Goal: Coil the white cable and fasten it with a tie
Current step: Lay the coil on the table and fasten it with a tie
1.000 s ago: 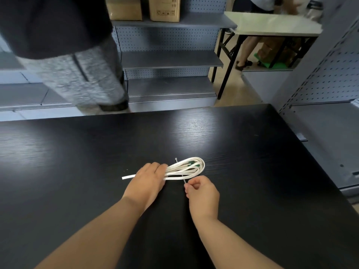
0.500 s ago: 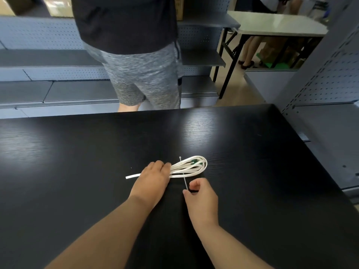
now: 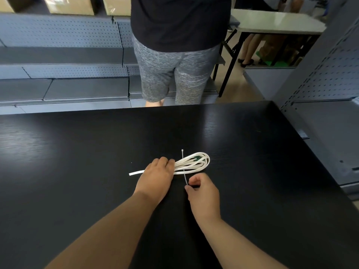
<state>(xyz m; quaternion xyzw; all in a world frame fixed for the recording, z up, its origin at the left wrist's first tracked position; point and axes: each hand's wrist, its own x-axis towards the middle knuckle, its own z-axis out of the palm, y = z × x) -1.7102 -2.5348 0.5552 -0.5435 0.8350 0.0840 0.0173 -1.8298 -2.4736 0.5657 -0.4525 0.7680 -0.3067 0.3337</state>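
The white cable [image 3: 194, 163] lies coiled in a flat oval on the black table [image 3: 77, 152], with a green plug showing inside the loop. One loose end sticks out to the left. My left hand [image 3: 156, 176] rests flat on the coil's left part and holds it down. A thin pale cable tie [image 3: 183, 167] crosses the coil from far to near. My right hand [image 3: 203, 191] pinches the tie's near end between thumb and forefinger, just in front of the coil.
A person in grey shorts [image 3: 174, 74] stands right behind the table's far edge. Grey perforated shelving [image 3: 64, 55] runs along the back and the right side. A folding table [image 3: 275, 22] stands at the far right.
The person behind the table has walked from the left to the middle. My hands and the coil have hardly shifted; my right hand keeps its pinch on the tie.
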